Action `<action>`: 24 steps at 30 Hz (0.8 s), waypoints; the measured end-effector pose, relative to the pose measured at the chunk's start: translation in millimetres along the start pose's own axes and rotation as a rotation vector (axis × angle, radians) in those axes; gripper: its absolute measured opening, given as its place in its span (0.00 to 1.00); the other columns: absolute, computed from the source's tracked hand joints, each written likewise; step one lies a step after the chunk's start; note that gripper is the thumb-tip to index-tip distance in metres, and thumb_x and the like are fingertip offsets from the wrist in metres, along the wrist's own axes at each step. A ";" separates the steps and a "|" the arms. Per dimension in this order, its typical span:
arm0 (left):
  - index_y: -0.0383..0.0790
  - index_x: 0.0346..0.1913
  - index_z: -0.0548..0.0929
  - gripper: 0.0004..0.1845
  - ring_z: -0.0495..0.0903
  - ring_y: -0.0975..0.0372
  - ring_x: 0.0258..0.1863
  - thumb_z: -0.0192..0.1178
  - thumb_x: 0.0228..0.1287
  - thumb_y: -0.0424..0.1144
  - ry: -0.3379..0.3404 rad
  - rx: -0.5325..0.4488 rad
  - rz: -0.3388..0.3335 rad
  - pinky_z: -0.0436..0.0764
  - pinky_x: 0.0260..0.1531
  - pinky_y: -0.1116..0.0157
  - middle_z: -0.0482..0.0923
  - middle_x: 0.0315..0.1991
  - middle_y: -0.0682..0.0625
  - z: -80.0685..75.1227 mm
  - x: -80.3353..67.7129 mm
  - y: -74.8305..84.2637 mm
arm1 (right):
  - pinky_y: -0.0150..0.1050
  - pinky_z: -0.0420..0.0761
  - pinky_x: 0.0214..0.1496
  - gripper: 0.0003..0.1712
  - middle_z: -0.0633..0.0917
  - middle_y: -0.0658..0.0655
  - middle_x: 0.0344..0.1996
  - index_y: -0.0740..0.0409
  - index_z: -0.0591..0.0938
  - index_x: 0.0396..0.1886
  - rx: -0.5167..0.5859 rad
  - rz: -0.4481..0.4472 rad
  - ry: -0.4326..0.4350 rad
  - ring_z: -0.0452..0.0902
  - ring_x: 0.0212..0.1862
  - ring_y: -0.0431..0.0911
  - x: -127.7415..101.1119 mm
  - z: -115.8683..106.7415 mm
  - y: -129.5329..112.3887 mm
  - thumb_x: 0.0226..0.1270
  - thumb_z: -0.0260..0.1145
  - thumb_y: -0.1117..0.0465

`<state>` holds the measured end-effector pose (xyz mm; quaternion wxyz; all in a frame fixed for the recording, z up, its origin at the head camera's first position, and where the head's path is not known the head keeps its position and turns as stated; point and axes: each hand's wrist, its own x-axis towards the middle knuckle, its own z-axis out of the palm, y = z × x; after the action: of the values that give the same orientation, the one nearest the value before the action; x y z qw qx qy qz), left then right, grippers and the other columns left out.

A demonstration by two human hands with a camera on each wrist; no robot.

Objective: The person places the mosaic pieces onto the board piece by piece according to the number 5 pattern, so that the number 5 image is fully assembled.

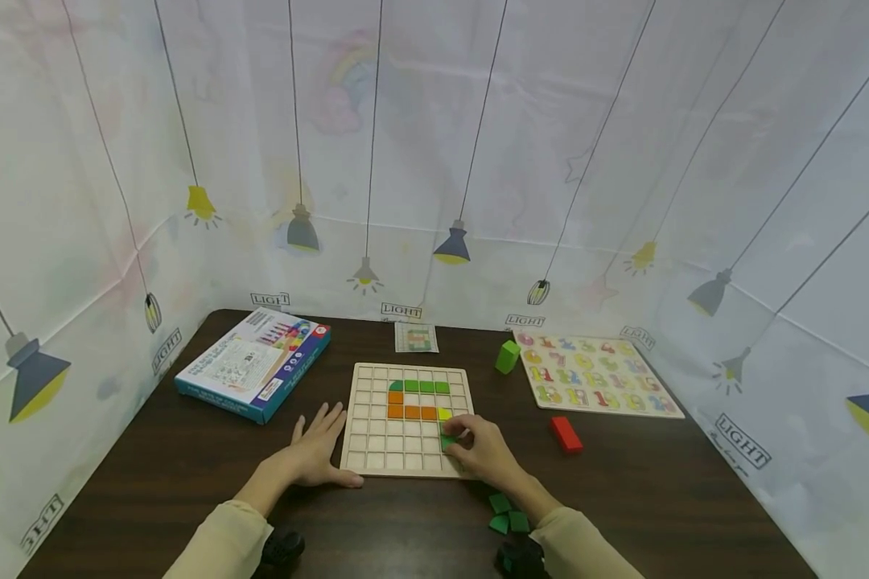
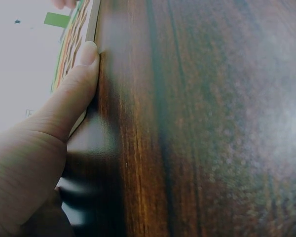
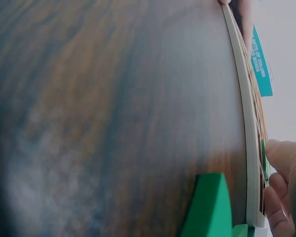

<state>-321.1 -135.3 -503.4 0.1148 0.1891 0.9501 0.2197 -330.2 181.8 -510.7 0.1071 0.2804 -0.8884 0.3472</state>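
Note:
A wooden grid board (image 1: 376,438) lies flat on the dark table, with green, orange and yellow blocks (image 1: 411,400) set in its upper cells. My right hand (image 1: 478,450) pinches a small green block (image 1: 446,441) at the board's lower right; in the right wrist view the fingers (image 3: 281,187) sit at the board's edge (image 3: 247,148). My left hand (image 1: 317,452) lies flat beside the board's left edge, thumb (image 2: 76,84) pressed along the board's side (image 2: 91,24).
A blue puzzle box (image 1: 255,363) lies at the back left, a number puzzle board (image 1: 597,374) at the back right. A green cube (image 1: 508,356), a red block (image 1: 566,434), loose green pieces (image 1: 505,513) near my right wrist, and a small card (image 1: 416,338) also lie on the table.

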 end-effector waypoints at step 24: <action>0.32 0.73 0.49 0.63 0.37 0.44 0.72 0.67 0.43 0.68 0.015 0.001 0.021 0.37 0.63 0.37 0.41 0.74 0.38 -0.5 -2.7 1.3 | 0.41 0.80 0.39 0.15 0.84 0.51 0.35 0.59 0.83 0.42 0.008 0.090 0.090 0.79 0.37 0.42 -22.8 -39.0 13.2 0.54 0.72 0.69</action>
<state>-318.4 -135.6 -502.0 0.1055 0.1974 0.9490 0.2220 -319.2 225.8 -498.1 0.1303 0.2245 -0.8931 0.3673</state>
